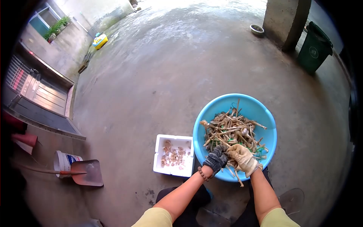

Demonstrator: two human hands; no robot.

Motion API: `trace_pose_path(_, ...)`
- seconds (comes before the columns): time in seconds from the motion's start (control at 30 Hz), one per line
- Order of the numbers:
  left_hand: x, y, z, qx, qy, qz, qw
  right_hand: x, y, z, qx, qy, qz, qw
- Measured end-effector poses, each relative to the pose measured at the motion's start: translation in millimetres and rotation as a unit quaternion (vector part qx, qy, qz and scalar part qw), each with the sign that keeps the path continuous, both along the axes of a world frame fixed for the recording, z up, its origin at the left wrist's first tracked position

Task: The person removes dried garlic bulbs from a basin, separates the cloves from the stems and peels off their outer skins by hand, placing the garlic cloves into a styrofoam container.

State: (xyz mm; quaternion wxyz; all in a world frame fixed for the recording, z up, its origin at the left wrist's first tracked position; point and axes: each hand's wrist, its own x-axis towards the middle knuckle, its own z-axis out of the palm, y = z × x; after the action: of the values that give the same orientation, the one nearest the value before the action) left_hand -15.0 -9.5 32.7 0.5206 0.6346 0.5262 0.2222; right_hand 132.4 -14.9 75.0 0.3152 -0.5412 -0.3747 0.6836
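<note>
A round blue basin [270, 128] holds a heap of dried garlic stalks [236, 130] with some bulbs and green string among them. Over its near part, my left hand [216, 159], in a dark grey glove, is closed close against my right hand [242, 158], in a cream glove. The fingers of both hands are curled together; what is between them is too small to make out. Stalks stick out below my right hand. Left of the basin, a white foam box [160, 151] contains loose garlic pieces [174, 155].
A shovel [87, 173] lies against a white bucket [62, 162] at the lower left. A green bin [314, 51] and a pillar [283, 22] stand at the upper right, near a small bowl [257, 30]. A yellow-blue item [100, 41] is by the wall.
</note>
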Motion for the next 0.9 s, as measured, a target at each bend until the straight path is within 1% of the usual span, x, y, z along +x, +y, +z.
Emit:
trace_pose_path(0.03,0,2,6,-0.121,-0.054,0.044,0.99,2,0,-2,-0.017,0.037,-0.002,0.999)
trace_pose_path(0.07,-1,2,4,-0.064,-0.024,0.0,0.998,2,0,1,-0.013,0.032,-0.002,0.999)
trace_pose_path(0.1,-5,3,-3,0.04,0.018,-0.072,0.996,1,1,3,-0.008,0.028,-0.002,1.0)
trace_pose_path(0.17,-2,6,-15,-0.034,-0.05,-0.049,0.997,1,2,-1,0.0,0.012,0.012,1.0)
trace_pose_path(0.2,-5,8,-13,-0.037,-0.049,-0.042,0.997,1,2,-1,0.02,0.016,0.002,1.0)
trace_pose_path(0.23,-9,8,-12,0.087,-0.024,-0.099,0.991,1,0,-2,0.035,0.018,-0.008,0.999)
trace_pose_path(0.27,-11,5,-12,0.204,0.001,-0.154,0.967,0,-1,-6,0.029,0.021,-0.016,0.999)
trace_pose_path(0.3,-10,0,-14,0.049,-0.083,-0.077,0.992,0,-1,-9,0.004,0.067,-0.032,0.997)
trace_pose_path(0.37,-9,0,-9,-0.023,-0.101,-0.064,0.993,0,-1,-3,-0.059,0.127,-0.057,0.988)
trace_pose_path(0.43,-9,1,-9,-0.078,-0.149,-0.025,0.985,-1,-1,-6,-0.059,0.135,-0.067,0.987)
trace_pose_path(0.5,-8,0,-4,-0.058,-0.152,-0.013,0.986,-2,-2,-14,-0.028,0.083,-0.069,0.994)
trace_pose_path(0.53,-6,1,9,-0.177,-0.204,0.042,0.962,-3,0,-14,-0.038,0.076,-0.066,0.994)
trace_pose_path(0.57,-5,3,17,-0.289,-0.251,0.095,0.919,-2,0,-16,-0.055,0.086,-0.07,0.992)
trace_pose_path(0.6,-5,0,-4,0.058,-0.066,-0.031,0.996,-1,-1,-21,-0.063,0.104,-0.087,0.989)
trace_pose_path(0.63,-3,6,11,-0.154,-0.154,0.009,0.976,0,-2,-28,-0.07,0.124,-0.105,0.984)
trace_pose_path(0.7,-2,11,14,-0.067,-0.052,-0.046,0.995,3,-1,-32,-0.082,0.171,-0.111,0.976)
trace_pose_path(0.73,-2,10,20,-0.097,-0.067,-0.031,0.993,5,0,-34,-0.071,0.161,-0.096,0.98)
trace_pose_path(0.77,-1,9,17,-0.102,-0.069,-0.03,0.992,6,-1,-36,-0.06,0.151,-0.08,0.983)
trace_pose_path(0.8,1,11,13,-0.139,-0.074,-0.015,0.987,4,0,-32,-0.064,0.149,-0.079,0.983)
trace_pose_path(0.83,4,14,8,-0.175,-0.078,-0.001,0.981,1,2,-24,-0.039,0.089,-0.034,0.995)
trace_pose_path(0.87,6,11,-23,0.014,0.049,-0.038,0.998,-1,2,-21,-0.012,0.029,0.012,0.999)
trace_pose_path(0.9,6,9,-18,0.009,0.048,-0.037,0.998,0,2,-23,-0.017,0.029,0.013,0.999)
